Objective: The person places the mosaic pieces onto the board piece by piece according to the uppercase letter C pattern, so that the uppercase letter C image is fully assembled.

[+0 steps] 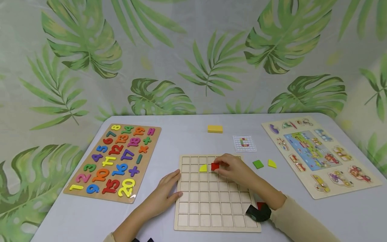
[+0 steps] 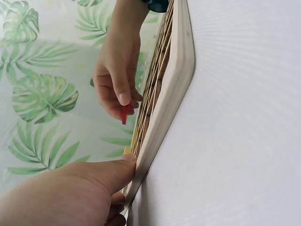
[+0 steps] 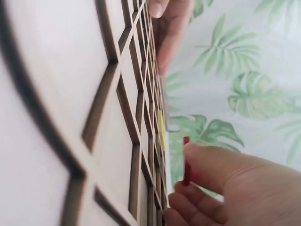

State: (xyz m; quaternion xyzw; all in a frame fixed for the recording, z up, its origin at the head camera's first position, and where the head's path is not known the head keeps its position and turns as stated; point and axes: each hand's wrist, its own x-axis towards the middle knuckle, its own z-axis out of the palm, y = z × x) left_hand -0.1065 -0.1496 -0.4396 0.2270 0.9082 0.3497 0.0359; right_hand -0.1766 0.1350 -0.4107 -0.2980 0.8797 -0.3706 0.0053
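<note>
Red tile (image 1: pixel 215 166) hung over board (image 1: pixel 204 208) near far edge; I had right hand (image 1: pixel 231 168) pinching it, thumb against fingers, likely for precise handling. Left hand (image 1: pixel 164 193), fingers relaxed, touched left edge, perhaps steadying board. Yellow piece (image 1: pixel 203 168) sat in cell left of tile; open room ran toward near edge.

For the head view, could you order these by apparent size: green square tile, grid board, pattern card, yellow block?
Largest to smallest:
1. Grid board, partly covered by an arm
2. Pattern card
3. Yellow block
4. Green square tile
</note>
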